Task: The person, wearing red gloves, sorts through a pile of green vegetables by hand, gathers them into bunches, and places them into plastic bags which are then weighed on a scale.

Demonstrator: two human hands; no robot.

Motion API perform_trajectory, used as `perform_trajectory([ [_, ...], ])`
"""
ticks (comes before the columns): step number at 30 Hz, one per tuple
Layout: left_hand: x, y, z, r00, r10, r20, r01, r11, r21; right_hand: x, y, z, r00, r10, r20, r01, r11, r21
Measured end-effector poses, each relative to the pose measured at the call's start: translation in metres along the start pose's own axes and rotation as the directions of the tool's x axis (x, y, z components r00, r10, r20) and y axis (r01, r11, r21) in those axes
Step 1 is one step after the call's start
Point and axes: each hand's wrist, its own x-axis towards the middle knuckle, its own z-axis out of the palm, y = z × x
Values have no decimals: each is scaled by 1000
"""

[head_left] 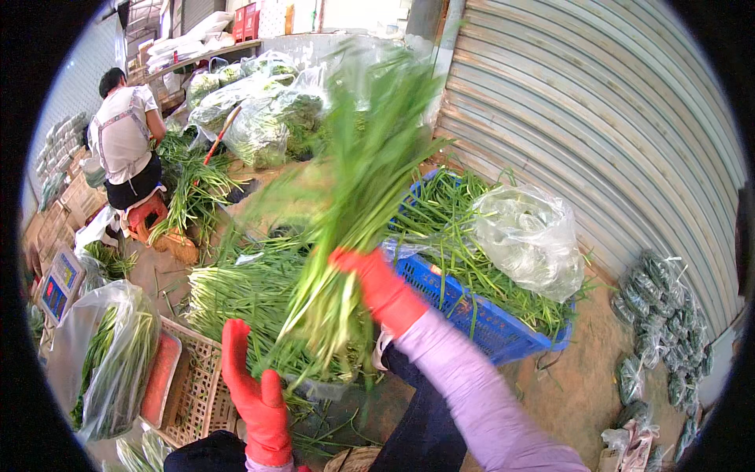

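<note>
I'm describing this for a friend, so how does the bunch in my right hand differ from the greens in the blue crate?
The bunch is raised in your gloved right hand, while the crate greens lie in the blue crate. The bunch is gathered, leaves upward; the crate greens sprawl in a loose tangle. Both have long, narrow green leaves.

Green stalks (358, 185) in right hand (373, 282)
</note>
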Motion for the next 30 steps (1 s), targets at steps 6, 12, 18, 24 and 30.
perform_trajectory([
  [6, -10, -42, -54, 941, -299, -157, 293, 954, -59, 35, -222, -98, 896, -362, -258, 165, 810, -562],
  [12, -27, -100, -55, 744, -631, -219, 562, 768, -307, -26, -282, -226, 811, -436, -391, -204, 415, -887],
  [18, -45, -142, -31, 760, -627, -173, 602, 778, -178, -181, -89, -339, 762, 457, -459, -317, -354, -880],
  [24, -56, -150, -52, 715, -670, -199, 678, 734, -39, -126, -93, -307, 517, 610, -600, -288, -536, -794],
  [30, -62, -167, -51, 593, -759, -270, 791, 612, 14, -167, -56, -417, 500, 451, -740, -628, -399, -668],
])
